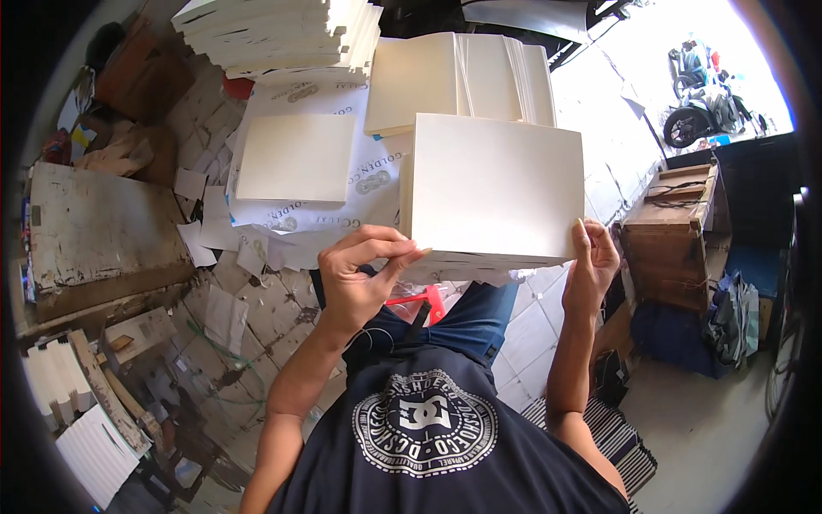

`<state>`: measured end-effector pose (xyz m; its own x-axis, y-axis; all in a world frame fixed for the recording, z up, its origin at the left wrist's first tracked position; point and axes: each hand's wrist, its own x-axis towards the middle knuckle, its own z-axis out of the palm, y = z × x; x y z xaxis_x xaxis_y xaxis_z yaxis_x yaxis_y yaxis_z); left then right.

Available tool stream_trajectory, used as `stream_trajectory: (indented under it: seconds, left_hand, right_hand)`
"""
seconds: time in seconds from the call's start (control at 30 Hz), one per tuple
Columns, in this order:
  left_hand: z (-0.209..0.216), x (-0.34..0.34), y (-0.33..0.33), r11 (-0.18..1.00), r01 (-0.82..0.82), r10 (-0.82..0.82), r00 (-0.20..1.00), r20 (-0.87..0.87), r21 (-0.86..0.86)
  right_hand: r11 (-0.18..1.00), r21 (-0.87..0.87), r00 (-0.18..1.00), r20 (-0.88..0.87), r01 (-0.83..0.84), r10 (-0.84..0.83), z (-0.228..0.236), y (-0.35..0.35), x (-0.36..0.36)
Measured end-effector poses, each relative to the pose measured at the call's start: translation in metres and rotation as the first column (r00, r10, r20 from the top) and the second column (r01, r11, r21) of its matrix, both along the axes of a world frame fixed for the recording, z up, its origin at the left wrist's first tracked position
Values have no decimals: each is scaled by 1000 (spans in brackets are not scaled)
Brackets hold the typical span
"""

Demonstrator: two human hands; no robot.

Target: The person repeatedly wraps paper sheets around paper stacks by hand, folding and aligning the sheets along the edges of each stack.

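A cream paper sheet [497, 188] lies in front of me on top of a stack of like sheets, whose edges show along the near side. My left hand [364, 270] is closed in a pinch at its near left corner. At the near right corner my right hand [591, 261] grips the edge between thumb and bent fingers. Whether each hand has just the top sheet or several cannot be made out. Left of the stack, a smaller cream sheet or thin pile [295, 158] rests on white printed wrapping paper [377, 193].
Tall uneven stacks of cream sheets [282, 38] stand at the far left, with fanned sheets [462, 81] beside them. A worn cabinet [111, 231] is on the left, a wooden crate [672, 236] on the right. A red object [428, 301] is near my lap. Motorcycles [702, 111] stand outside.
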<state>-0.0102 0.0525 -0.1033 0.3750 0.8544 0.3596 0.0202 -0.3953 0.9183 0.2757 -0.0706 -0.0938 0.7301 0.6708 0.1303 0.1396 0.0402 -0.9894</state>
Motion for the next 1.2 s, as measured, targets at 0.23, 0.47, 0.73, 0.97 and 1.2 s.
stream_trajectory:
  seconds: [0.23,0.47,0.73,0.97,1.2]
  left_hand:
    - [-3,0,-1,1000,15,-15,1000,0,-25]
    - [-6,0,-3,999,26,-25,1000,17,-41]
    - [-8,1,-5,999,8,-8,1000,-1,-54]
    - [-6,0,-8,991,-72,69,997,-30,-117]
    - [-9,0,-8,995,-49,48,999,-15,-87]
  right_hand:
    - [1000,-25,1000,8,4,-4,4,0,-1]
    - [999,-38,1000,9,-16,16,0,0,2]
    - [1000,8,999,44,-23,23,-3,0,8]
    - [996,-33,986,-146,-87,82,9,5,9]
    - [991,-88,979,-188,-103,85,14,5,15]
